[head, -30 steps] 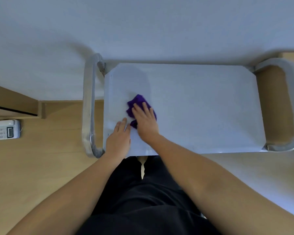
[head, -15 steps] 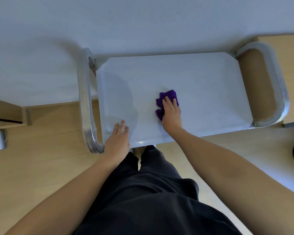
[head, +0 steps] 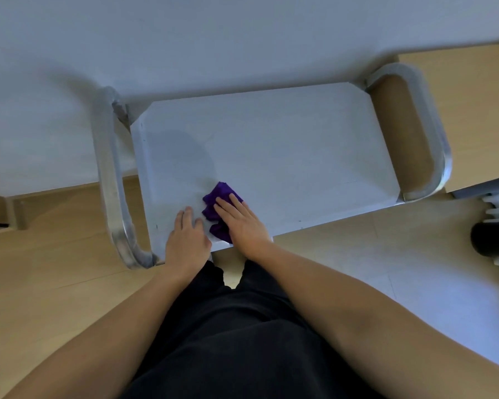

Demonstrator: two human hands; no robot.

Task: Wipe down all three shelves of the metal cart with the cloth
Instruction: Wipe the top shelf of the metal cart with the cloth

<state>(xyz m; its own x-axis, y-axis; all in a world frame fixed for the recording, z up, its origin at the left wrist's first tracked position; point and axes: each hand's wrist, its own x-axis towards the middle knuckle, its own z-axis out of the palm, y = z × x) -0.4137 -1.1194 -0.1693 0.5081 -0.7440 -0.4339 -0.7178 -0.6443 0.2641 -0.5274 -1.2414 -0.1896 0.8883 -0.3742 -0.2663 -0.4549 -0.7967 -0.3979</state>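
I see the cart's top shelf [head: 285, 145] from above, with a curved metal handle [head: 110, 182] at its left end and another at the right. The purple cloth [head: 218, 208] lies crumpled near the shelf's front edge, toward the front-left corner. My right hand [head: 242, 223] lies flat on the cloth, fingers spread and pressing down, not closed around it. My left hand [head: 188, 240] rests open, palm down, at the front edge just beside the cloth.
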